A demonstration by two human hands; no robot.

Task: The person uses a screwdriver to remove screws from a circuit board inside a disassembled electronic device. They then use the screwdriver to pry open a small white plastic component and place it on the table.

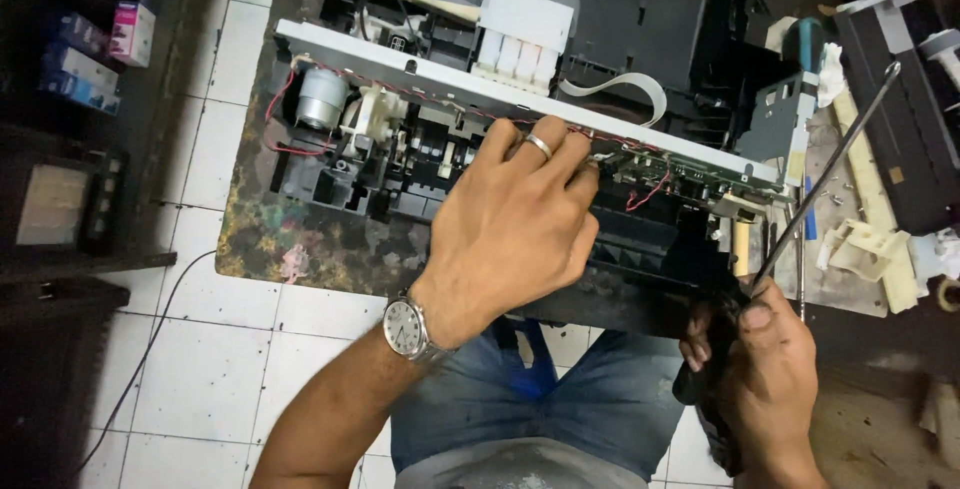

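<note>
We see one opened printer chassis lying across a dark, stained work board; our left hand rests on its middle, the fingertips curled down and pressed together at the long pale metal rail, beside the red wires and the green circuit board; whether they pinch a wire or merely press on the rail, we cannot tell, since the knuckles hide the tips. One ring sits on that hand and one wristwatch on its wrist. Our right hand is wrapped tight around the dark handle of one long screwdriver, whose thin shaft slants up and to the right, its tip well apart from the chassis and over the clutter at the right edge.

Around the hands: one silver motor at the left end of the rail, with a white gear housing just beside it; one white ink cartridge block behind the rail, showing four slots; two flat ribbon cables, one looping right of the block; cream plastic parts lying at the right; small boxes on the dark shelf at far left; one thin black cord trailing over the white floor tiles.
</note>
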